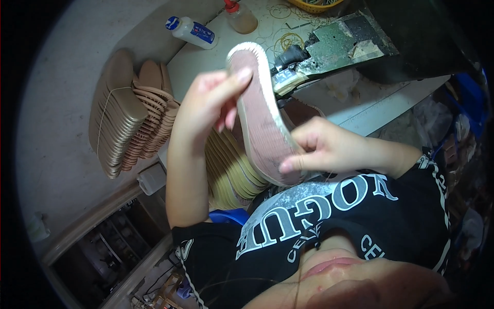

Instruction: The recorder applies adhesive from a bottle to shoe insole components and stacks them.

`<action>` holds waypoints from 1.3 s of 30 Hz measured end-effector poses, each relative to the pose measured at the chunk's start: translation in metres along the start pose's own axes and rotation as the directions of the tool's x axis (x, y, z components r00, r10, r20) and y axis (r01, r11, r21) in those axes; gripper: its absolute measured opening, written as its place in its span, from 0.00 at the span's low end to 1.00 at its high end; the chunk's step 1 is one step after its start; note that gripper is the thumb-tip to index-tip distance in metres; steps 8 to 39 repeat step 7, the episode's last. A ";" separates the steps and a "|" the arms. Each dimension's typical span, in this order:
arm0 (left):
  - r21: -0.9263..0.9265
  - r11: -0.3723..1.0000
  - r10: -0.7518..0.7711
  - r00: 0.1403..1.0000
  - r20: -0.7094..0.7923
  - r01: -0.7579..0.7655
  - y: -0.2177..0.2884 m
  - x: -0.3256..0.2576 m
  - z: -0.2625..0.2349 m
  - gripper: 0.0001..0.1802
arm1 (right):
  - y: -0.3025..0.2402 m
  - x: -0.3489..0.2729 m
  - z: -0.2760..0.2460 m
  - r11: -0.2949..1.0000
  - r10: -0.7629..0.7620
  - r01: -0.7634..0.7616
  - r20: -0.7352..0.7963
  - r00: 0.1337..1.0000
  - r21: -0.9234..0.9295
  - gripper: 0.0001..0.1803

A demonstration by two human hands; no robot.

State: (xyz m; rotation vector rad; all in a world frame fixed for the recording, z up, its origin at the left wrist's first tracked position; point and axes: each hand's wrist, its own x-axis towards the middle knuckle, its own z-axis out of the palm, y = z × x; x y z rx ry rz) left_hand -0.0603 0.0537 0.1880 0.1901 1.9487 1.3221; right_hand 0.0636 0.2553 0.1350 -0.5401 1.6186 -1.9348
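Note:
Between my hands I hold up a long shoe insole with a pinkish-brown, finely ribbed face and a pale rim folded along its edge. My left hand grips it near its upper end, thumb pressed flat on the ribbed face. At the lower, wider end my right hand pinches the edge, its thumb on the face and its fingers mostly behind. Just beneath lies a row of olive-tan insoles, overlapping one another and partly covered by the held one.
Tied bundles of gold insoles and pink-tan insoles stand at the left. On the white table are a green sewing machine, a white bottle, a red-capped bottle and a yellow basket.

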 end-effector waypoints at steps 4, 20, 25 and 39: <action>0.093 0.994 -0.047 0.992 -0.118 0.058 -0.057 -0.060 -0.019 0.17 | 0.011 -0.016 -0.014 0.786 0.127 -0.054 0.075 0.989 -0.615 0.14; 0.791 0.580 0.324 0.835 -0.444 0.196 -0.100 -0.066 -0.017 0.30 | 0.049 -0.018 -0.010 0.797 0.127 -0.126 -0.040 0.991 -0.591 0.15; 0.791 0.580 0.324 0.835 -0.444 0.196 -0.100 -0.066 -0.017 0.30 | 0.049 -0.018 -0.010 0.797 0.127 -0.126 -0.040 0.991 -0.591 0.15; 0.791 0.580 0.324 0.835 -0.444 0.196 -0.100 -0.066 -0.017 0.30 | 0.049 -0.018 -0.010 0.797 0.127 -0.126 -0.040 0.991 -0.591 0.15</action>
